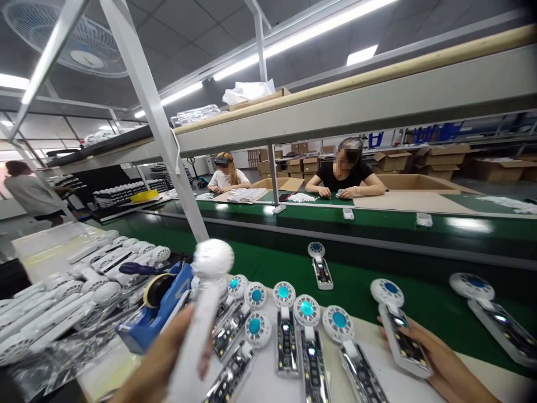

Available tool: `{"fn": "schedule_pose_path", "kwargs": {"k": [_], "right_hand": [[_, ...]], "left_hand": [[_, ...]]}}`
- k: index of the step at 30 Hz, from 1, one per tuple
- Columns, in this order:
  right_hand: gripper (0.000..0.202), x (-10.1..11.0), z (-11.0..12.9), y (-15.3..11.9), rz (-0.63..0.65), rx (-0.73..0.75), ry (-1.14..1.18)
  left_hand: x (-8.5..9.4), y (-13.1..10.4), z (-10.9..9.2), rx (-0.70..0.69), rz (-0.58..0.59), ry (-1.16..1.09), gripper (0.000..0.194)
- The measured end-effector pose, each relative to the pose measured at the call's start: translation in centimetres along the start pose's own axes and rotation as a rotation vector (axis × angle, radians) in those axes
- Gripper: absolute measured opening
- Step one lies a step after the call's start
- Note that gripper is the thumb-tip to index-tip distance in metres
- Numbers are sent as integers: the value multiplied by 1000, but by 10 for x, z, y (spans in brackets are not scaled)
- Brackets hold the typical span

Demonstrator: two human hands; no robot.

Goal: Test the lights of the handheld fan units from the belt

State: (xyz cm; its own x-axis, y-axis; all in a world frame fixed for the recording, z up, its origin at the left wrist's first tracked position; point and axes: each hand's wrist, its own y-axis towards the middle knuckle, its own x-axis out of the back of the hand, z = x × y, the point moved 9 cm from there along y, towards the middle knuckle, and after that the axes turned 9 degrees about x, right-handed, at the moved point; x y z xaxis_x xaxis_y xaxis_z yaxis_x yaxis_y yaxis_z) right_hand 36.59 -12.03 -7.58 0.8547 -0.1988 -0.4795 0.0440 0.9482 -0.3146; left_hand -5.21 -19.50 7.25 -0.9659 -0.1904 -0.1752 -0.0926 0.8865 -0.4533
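Note:
My left hand [172,344] is wrapped round the handle of a white handheld fan [213,258], which is upright, slightly tilted and smeared by motion. Toward the right, my right hand [440,355] grips another handheld fan [400,330] by its body; its inner circuit shows, with a small light lit, and its round head has a blue centre. Between my hands several similar open-bodied fans [309,347] lie on the white worktop, some with glowing cyan centres. One more open fan [501,324] lies at the far right, and another [321,268] rests on the green conveyor belt [268,263].
A blue tape dispenser [157,313] and a dark-handled screwdriver [140,269] sit left, beside rows of white fans [62,296]. A slanted white post [155,112] rises ahead. Two people [346,173] work across the belt; small white parts [348,214] lie along its far side.

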Motion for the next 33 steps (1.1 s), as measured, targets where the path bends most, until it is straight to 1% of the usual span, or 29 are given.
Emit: {"fn": "schedule_pose_path", "kwargs": {"k": [1, 2, 4, 5, 6, 7, 8, 10, 14, 17, 22, 24, 29, 33], "right_hand": [[59, -6, 0, -4, 6, 16, 5], [64, -12, 0, -8, 12, 34, 16], [67, -20, 0, -13, 22, 56, 44], [68, -23, -1, -15, 33, 63, 58], [69, -24, -3, -17, 51, 66, 68], [70, -25, -5, -18, 70, 61, 68], [72, -25, -8, -19, 87, 52, 59], [75, -24, -13, -20, 110, 34, 30], [82, -21, -16, -19, 124, 37, -11], [84, -20, -17, -18, 129, 40, -48], [85, -17, -17, -19, 98, 33, -112], [84, -16, -16, -20, 81, 33, -128], [79, -18, -11, -22, 80, 40, -94], [72, -20, -13, -24, 85, 22, -49]], "left_hand": [[-34, 4, 21, 83, 111, -34, 43], [-65, 9, 36, 109, 196, -58, 38], [-120, 18, 53, 81, 353, -103, 34], [-141, 22, 60, 74, 411, -116, 33], [-157, 27, 66, 61, 453, -141, 33], [-168, 32, 71, 58, 479, -165, 34], [-174, 36, 76, 60, 491, -186, 36], [-176, 44, 85, 66, 489, -197, 41], [-163, 51, 97, 66, 442, -138, 47], [-156, 50, 97, 62, 423, -85, 53], [-152, 52, 96, 69, 422, -74, 57], [-154, 54, 96, 56, 446, -85, 56], [-157, 53, 91, -39, 493, -125, 46], [-159, 52, 93, -1, 511, -123, 48]]}}
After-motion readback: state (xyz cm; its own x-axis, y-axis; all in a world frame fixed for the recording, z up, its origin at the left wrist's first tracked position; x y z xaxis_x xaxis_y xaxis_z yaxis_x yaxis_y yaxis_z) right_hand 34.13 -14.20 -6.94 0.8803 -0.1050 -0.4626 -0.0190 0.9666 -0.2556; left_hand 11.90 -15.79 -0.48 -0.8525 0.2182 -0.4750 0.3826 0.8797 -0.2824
